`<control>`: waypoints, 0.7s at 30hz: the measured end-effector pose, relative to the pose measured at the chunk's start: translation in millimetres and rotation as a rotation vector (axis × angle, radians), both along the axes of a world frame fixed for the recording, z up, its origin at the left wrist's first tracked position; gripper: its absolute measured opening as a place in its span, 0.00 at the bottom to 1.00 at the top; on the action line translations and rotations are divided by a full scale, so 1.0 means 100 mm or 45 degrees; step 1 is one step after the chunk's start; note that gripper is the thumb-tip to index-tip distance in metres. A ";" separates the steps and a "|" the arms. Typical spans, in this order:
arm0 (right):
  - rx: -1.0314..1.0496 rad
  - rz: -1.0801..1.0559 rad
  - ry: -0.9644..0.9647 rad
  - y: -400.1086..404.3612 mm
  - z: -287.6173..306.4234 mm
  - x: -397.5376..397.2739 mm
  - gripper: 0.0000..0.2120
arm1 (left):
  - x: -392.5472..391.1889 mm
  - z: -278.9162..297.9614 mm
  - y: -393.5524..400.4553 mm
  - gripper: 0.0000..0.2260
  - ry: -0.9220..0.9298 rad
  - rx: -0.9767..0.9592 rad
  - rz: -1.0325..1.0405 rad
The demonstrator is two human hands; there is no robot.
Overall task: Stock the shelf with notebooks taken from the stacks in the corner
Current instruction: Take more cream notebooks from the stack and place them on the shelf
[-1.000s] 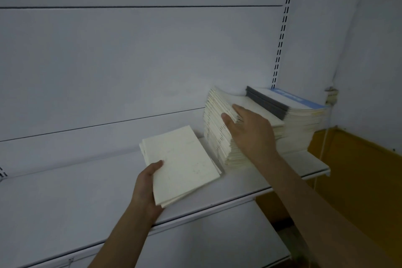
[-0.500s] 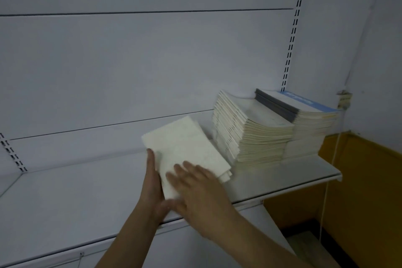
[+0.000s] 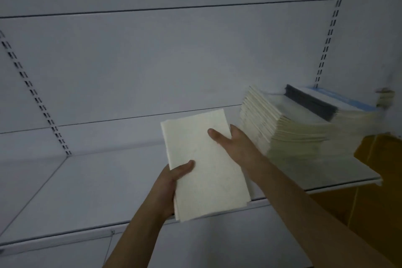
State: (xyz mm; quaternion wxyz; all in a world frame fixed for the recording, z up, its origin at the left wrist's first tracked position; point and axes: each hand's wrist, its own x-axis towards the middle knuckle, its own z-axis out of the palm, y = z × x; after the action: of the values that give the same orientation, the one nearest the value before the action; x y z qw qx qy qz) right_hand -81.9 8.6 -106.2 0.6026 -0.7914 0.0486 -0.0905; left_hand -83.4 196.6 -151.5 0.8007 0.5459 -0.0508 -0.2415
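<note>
White shelf [image 3: 91,189] is bearing two notebook stacks [image 3: 289,128] at its right end, beside a yellow wall [image 3: 378,180]. Cream notebook bundle [image 3: 204,165] is now lying squarer above the shelf's front edge. Left hand [image 3: 171,183] is gripping its near-left edge; right hand [image 3: 235,143] has shifted to its right edge, thumb on top, grasping it.
</note>
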 end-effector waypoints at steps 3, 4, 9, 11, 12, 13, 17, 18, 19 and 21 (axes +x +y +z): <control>0.178 0.024 -0.103 0.40 -0.11 0.15 0.11 | -0.06 -0.02 0.42 0.25 -0.221 0.288 0.231; 0.200 0.033 -0.131 0.55 -0.13 0.21 0.10 | -0.11 -0.05 0.59 0.25 -0.316 0.422 0.342; 0.406 0.060 -0.130 1.44 -0.16 0.49 0.10 | -0.40 -0.34 1.46 0.48 -0.803 0.822 0.449; 0.470 0.090 -0.088 1.84 -0.19 0.59 0.12 | -0.41 -0.34 1.80 0.48 -0.839 0.842 0.499; 0.487 0.115 -0.063 2.04 -0.20 0.64 0.12 | -0.40 -0.32 1.99 0.46 -0.838 0.848 0.544; 0.505 0.144 -0.033 2.25 -0.21 0.68 0.11 | -0.39 -0.29 2.19 0.45 -0.833 0.870 0.598; 0.554 0.294 0.074 3.13 -0.21 0.87 0.11 | -0.38 -0.24 3.04 0.43 -0.799 0.985 0.770; 0.553 0.329 0.092 3.37 -0.20 0.91 0.11 | -0.37 -0.23 3.25 0.43 -0.788 1.007 0.809; 0.550 0.358 0.108 3.60 -0.20 0.97 0.10 | -0.36 -0.24 3.46 0.42 -0.789 1.031 0.850; 0.534 0.401 0.151 4.08 -0.19 1.09 0.09 | -0.32 -0.26 3.91 0.41 -0.798 1.084 0.925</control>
State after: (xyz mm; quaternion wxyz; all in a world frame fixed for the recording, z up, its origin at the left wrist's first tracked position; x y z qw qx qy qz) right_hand 26.6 416.8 -125.7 0.7561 -0.6510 -0.0223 0.0628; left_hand -115.1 587.4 -177.0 0.4920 0.8431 0.0061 0.2171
